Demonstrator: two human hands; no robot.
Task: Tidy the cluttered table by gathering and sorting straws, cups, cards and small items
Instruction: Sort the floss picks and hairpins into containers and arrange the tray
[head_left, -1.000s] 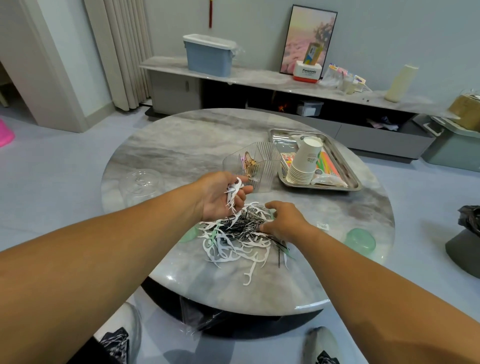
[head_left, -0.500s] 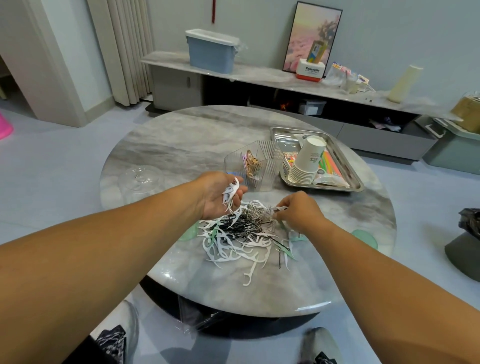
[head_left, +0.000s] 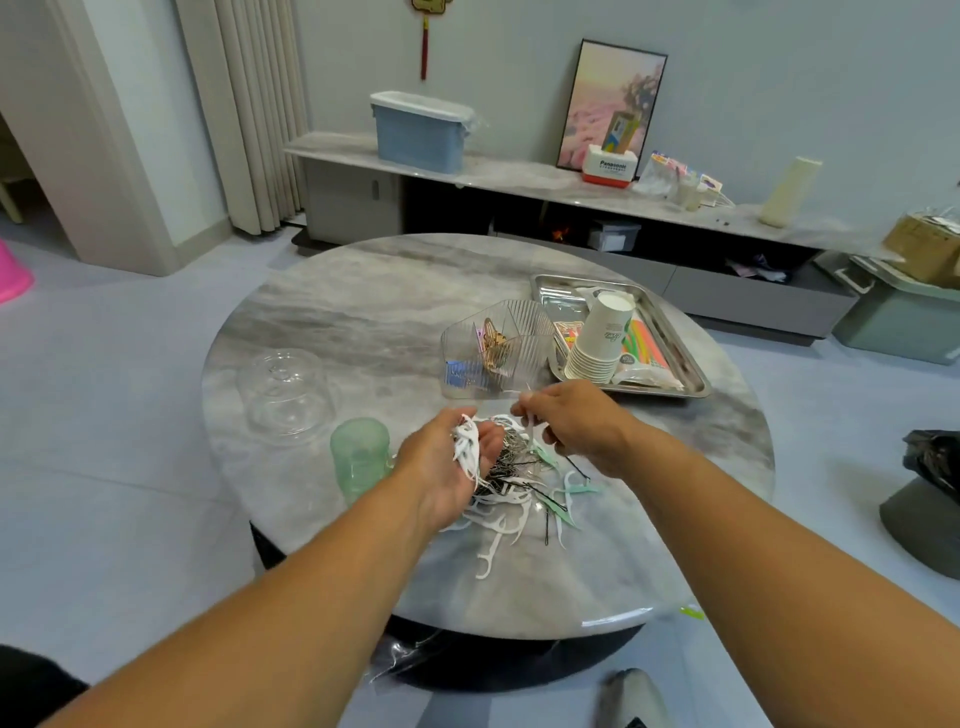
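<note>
A tangled pile (head_left: 524, 499) of white and mint floss picks and black hairpins lies on the near middle of the round marble table (head_left: 363, 312). My left hand (head_left: 447, 467), palm up over the pile, holds a bunch of white floss picks (head_left: 466, 448). My right hand (head_left: 571, 421) hovers just right of it, pinching a white floss pick (head_left: 531, 427) between the fingertips. A clear ribbed organiser (head_left: 498, 348) holding gold clips stands right behind both hands.
A steel tray (head_left: 680, 358) with stacked paper cups (head_left: 602, 338) and coloured straws sits at the back right. A green plastic cup (head_left: 361, 457) and a clear dome lid (head_left: 288, 389) stand to the left. A plastic bag hangs under the table's near edge.
My right hand has lifted off the pile with a floss pick and moved toward my left hand. My left hand has turned palm up. The camera has shifted, bringing the green cup into view.
</note>
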